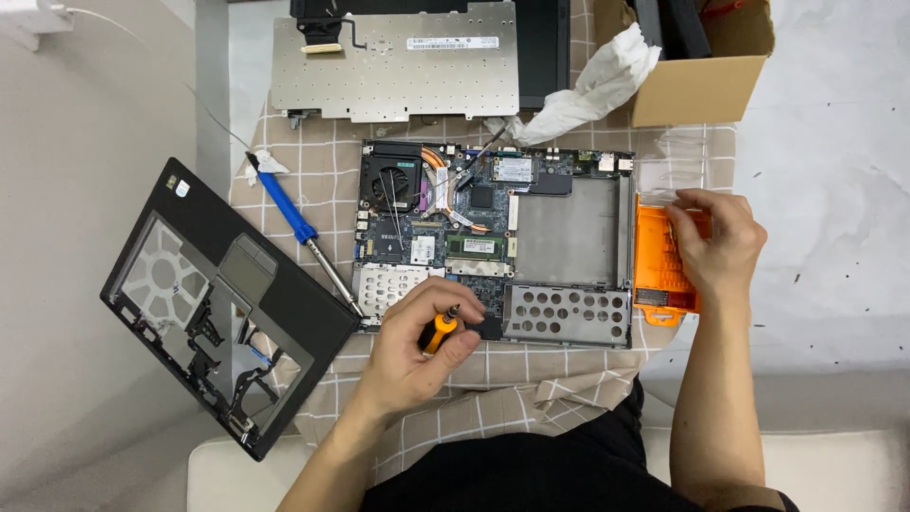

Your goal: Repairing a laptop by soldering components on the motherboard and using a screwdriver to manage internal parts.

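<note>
Left forearm: comes up from the bottom edge, angled up and to the right, wrist bent slightly inward over the checked cloth (493, 398).
Right forearm: rises almost straight from the lower right corner, wrist level with the laptop base's right edge.
Bench: pale surface (834, 190) carrying everything, the cloth spread over its middle.
Laptop base: opened chassis (569, 237) lying flat on the cloth, circuit board exposed on its left half, a bare grey bay on its right, a perforated metal plate along the front edge.
Palmrest cover: black frame (227, 303) lying tilted to the left of the base, partly off the cloth.
Keyboard: turned face down (393, 62) behind the base, metal backing up.
Cardboard box: open (701, 76) at the top right, white crumpled paper (597, 85) just beside it.
Orange tray: ribbed plastic case (659, 261) touching the base's right side.
Right hand: (716, 242) resting on the tray, fingers curled down onto its top edge; grip closed loosely on the tray's rim.
Left hand: (417, 351) at the base's front edge, thumb and fingers wrapped round the small screwdriver; grip closed on it.
Small screwdriver: orange and black handle (438, 332) pointing up-right, tip at the board's front edge.
Blue screwdriver: (299, 228) lying diagonally on the cloth between cover and base, untouched.
Fan: black, round (391, 182), upper left of the board.
</note>
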